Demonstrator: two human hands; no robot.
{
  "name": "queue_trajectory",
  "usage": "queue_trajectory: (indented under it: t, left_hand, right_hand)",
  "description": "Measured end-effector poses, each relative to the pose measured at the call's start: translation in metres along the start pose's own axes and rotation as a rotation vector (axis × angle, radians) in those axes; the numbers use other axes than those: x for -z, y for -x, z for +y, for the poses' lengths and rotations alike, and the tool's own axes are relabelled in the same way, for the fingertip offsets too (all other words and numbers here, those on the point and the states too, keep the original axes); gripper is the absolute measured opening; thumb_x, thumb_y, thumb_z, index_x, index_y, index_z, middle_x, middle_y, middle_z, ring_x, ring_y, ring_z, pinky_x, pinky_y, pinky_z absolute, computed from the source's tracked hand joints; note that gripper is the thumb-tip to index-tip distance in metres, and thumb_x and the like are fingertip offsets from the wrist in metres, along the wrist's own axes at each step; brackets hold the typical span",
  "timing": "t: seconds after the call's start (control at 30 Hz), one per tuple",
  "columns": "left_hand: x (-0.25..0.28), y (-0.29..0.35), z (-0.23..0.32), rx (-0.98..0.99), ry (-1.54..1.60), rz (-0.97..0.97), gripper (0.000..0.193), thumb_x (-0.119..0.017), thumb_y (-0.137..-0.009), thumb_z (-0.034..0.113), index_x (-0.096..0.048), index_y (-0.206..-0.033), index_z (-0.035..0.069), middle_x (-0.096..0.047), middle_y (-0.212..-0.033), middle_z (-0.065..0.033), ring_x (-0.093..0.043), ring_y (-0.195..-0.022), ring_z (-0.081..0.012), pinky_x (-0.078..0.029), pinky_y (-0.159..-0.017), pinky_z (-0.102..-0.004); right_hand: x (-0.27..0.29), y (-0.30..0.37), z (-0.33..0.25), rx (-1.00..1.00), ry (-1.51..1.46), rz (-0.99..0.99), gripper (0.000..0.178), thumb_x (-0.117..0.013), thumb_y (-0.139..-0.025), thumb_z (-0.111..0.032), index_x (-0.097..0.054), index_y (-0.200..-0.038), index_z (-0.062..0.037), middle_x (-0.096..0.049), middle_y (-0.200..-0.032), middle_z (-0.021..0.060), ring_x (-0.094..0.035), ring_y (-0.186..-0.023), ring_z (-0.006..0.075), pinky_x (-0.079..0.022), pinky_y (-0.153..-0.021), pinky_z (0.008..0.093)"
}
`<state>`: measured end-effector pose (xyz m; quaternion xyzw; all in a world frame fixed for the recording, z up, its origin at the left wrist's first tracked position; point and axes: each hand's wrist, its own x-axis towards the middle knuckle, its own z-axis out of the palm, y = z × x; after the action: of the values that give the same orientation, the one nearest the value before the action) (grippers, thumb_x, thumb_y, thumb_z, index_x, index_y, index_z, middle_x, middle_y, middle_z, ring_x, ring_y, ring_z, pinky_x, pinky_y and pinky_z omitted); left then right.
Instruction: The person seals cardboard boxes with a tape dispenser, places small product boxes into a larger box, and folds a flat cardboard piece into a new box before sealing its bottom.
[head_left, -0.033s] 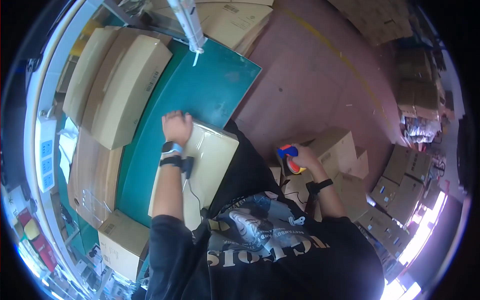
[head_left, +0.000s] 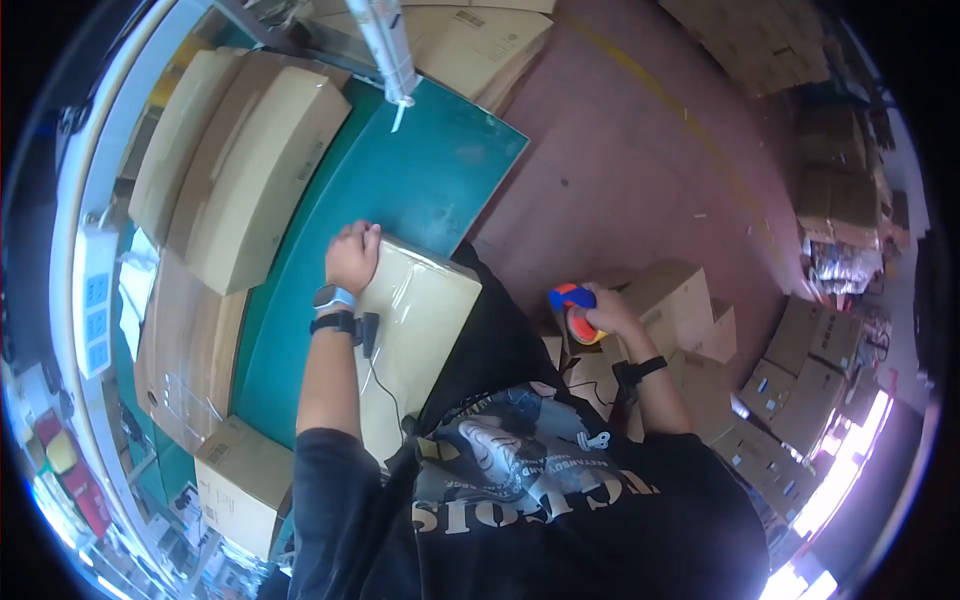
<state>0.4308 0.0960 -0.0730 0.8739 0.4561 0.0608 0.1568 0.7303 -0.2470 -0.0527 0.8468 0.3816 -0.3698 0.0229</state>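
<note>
A long cardboard box [head_left: 420, 300] with shiny clear tape along its top lies in front of me, partly over the green table [head_left: 440, 140]. My left hand [head_left: 352, 257] is at its far left corner, the fingers bent over the edge with their tips hidden. Off to the right, apart from this box, my right hand [head_left: 608, 312] grips a blue, red and yellow tape dispenser [head_left: 572, 297]. Open cardboard cartons [head_left: 675, 305] stand below and beside that hand.
Several long cardboard boxes [head_left: 255, 180] line the table's left side, and a smaller carton [head_left: 245, 480] stands nearer me. A white post [head_left: 383, 50] rises at the far edge. A power strip [head_left: 96, 300] hangs at left. Stacked cartons [head_left: 800, 370] stand on the right.
The tape dispenser has turned slightly in my right hand and shifted a little to the left. My left hand stays at the box's far corner.
</note>
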Motion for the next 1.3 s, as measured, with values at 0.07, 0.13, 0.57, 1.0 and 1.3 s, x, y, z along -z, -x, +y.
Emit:
queue_trajectory:
  t: [0.07, 0.13, 0.57, 1.0, 1.3]
  left_hand:
    - [0.014, 0.014, -0.039, 0.049, 0.309, -0.174, 0.038, -0.059, -0.09, 0.021, -0.056, -0.123, 0.002, -0.062, -0.106, -0.0196, -0.057, -0.106, -0.038, -0.043, -0.093, -0.0493]
    - [0.022, 0.026, -0.018, -0.033, 0.068, -0.044, 0.048, -0.053, -0.096, 0.028, -0.048, -0.136, 0.001, -0.057, -0.123, -0.0237, -0.051, -0.12, -0.0416, -0.039, -0.104, -0.0505]
    - [0.006, 0.362, -0.044, 1.432, 0.137, 0.434, 0.073, -0.044, -0.1, 0.049, -0.045, -0.135, -0.015, -0.046, -0.139, -0.0366, -0.047, -0.129, -0.0482, -0.039, -0.105, -0.0516]
    - [0.175, 0.225, -0.068, 1.067, 0.134, 0.62, 0.051, -0.046, -0.103, 0.032, -0.064, -0.084, -0.012, -0.062, -0.077, -0.0337, -0.06, -0.071, -0.0506, -0.045, -0.063, -0.0517]
    - [0.263, 0.123, -0.142, 0.939, 0.046, 0.561, 0.045, -0.052, -0.101, 0.027, -0.066, -0.088, -0.013, -0.067, -0.079, -0.0299, -0.065, -0.069, -0.043, -0.048, -0.065, -0.0493]
  right_hand:
    - [0.013, -0.027, -0.024, 0.043, -0.605, -0.275, 0.052, -0.067, -0.077, -0.023, -0.061, -0.124, -0.0027, -0.071, -0.094, 0.0121, -0.07, -0.088, 0.0277, -0.054, -0.081, 0.0372]
    - [0.025, -0.058, -0.056, 0.088, -0.889, -0.412, 0.052, -0.067, -0.078, -0.022, -0.059, -0.126, -0.002, -0.071, -0.091, 0.0092, -0.069, -0.085, 0.0259, -0.054, -0.08, 0.0357]
    - [-0.056, -0.109, -0.266, 0.746, -0.279, 0.004, 0.057, -0.066, -0.076, -0.02, -0.056, -0.127, 0.003, -0.06, -0.124, 0.0185, -0.059, -0.113, 0.0247, -0.048, -0.094, 0.0352]
    - [0.138, -0.09, -0.334, 0.743, -1.212, -0.44, 0.055, -0.057, -0.066, -0.007, -0.061, -0.12, 0.0016, -0.066, -0.099, 0.0037, -0.062, -0.092, 0.0136, -0.05, -0.082, 0.0292]
    - [0.248, -0.165, -0.485, 1.151, -0.535, 0.008, 0.059, -0.067, -0.066, -0.019, -0.061, -0.121, -0.0007, -0.069, -0.096, 0.0149, -0.066, -0.087, 0.0203, -0.05, -0.075, 0.0306]
